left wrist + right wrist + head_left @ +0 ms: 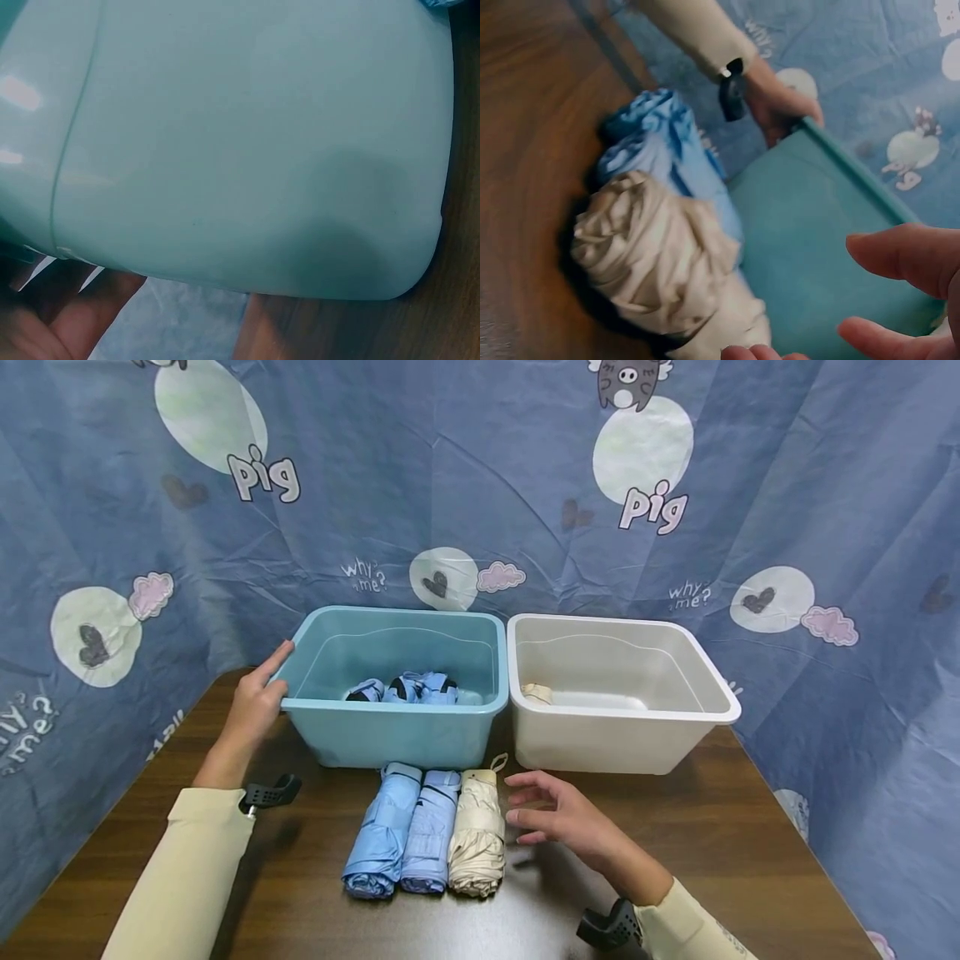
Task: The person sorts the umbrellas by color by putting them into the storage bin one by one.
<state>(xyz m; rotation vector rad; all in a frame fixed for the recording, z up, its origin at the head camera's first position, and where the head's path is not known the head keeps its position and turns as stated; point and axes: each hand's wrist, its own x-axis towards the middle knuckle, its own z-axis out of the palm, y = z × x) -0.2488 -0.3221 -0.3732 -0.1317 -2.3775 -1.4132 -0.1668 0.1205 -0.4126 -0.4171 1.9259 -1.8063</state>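
Observation:
Three folded umbrellas lie side by side on the table: a light blue one (384, 831) at left, a periwinkle blue one (432, 831) in the middle and a cream one (477, 839) with a wrist loop at right. My right hand (558, 818) hovers just right of the cream umbrella, fingers loosely bent and apart, holding nothing. In the right wrist view, its thumb (900, 255) stands away from the other fingers. My left hand (255, 702) grips the left rim of the teal bin (390, 735); the left wrist view shows its fingers (105, 300) at the bin's edge.
Several blue umbrellas (405, 689) with black parts lie inside the teal bin. A white bin (615, 743) stands right beside it, a cream umbrella (537, 693) partly showing inside. Behind the wooden table (712, 852) hangs a blue patterned cloth (480, 485).

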